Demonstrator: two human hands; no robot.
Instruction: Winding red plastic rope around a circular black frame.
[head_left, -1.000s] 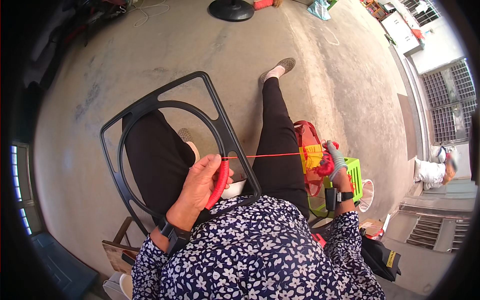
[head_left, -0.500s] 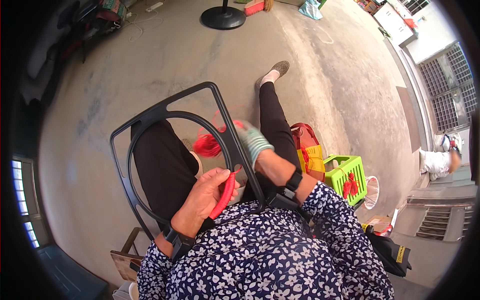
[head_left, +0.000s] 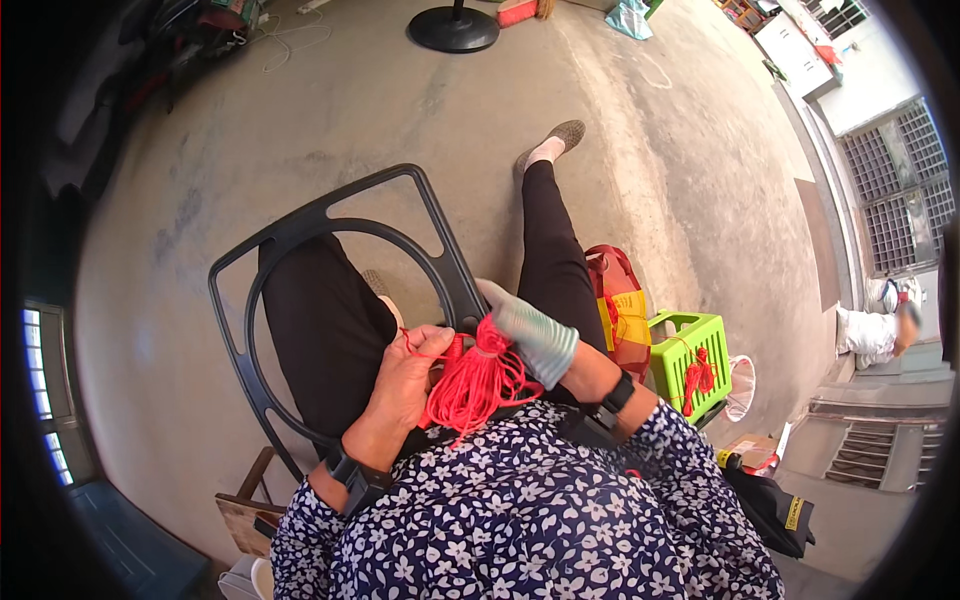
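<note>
A black frame (head_left: 456, 283) with a large round opening lies tilted over my lap, mostly across my left thigh. At its near right side, tight turns of red cord (head_left: 456, 348) show beside my left fingertips. My bare left hand (head_left: 398, 378) is closed, pinching a strand of this cord between thumb and finger. My right hand (head_left: 536, 338), in a white and green striped glove, closes around the top of a looped bundle of red cord (head_left: 478, 392). The bundle's loops hang toward my shirt and cover part of the frame and wrapping.
To my right stand a red and yellow bag (head_left: 628, 318) and a green plastic basket (head_left: 690, 360) with red cord hanging on it. A black bag (head_left: 770, 508) lies nearer. Ahead on the concrete floor is a round black stand base (head_left: 453, 30). A wooden stool (head_left: 240, 520) is at lower left.
My right hand has brought the cord bundle from beyond the frame's right bar back toward me, beside my left hand. My left hand has shifted slightly left and now pinches a strand.
</note>
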